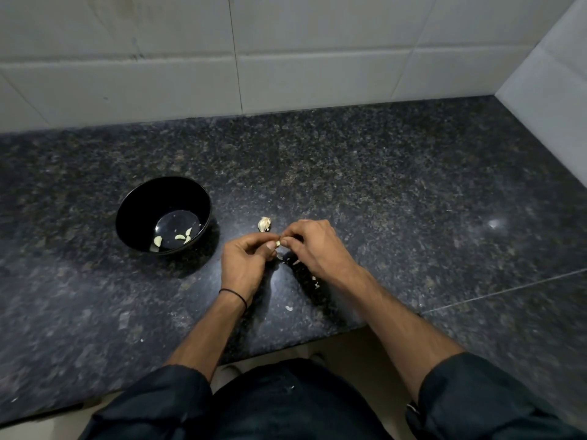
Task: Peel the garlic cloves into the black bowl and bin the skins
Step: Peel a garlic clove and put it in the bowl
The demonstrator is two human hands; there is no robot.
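At centre frame, just above the counter: my left hand [244, 262] and my right hand [313, 246], fingertips meeting.
- Garlic clove [278, 243]: pinched between the fingers and thumbs of both hands. Both sets of fingers are curled tight onto it, and only a pale sliver shows between them.
- Black bowl [136, 204]: left of centre, upright on the counter, just left of my left hand and apart from it.
- Peeled cloves [179, 237]: several pale pieces lying at the bottom of the bowl, toward its near side.
- Unpeeled garlic piece [264, 223]: on the counter directly above my hands in the frame, between the bowl and my right hand, touching neither.
- Skin scraps [288, 308]: small pale flakes on the counter below my hands, with more beside my right wrist.
- Black band [233, 295]: around my left wrist.
- Dark speckled counter [413, 201]: fills the middle of the frame.
- White tiled wall [286, 52]: across the top and the right edge.
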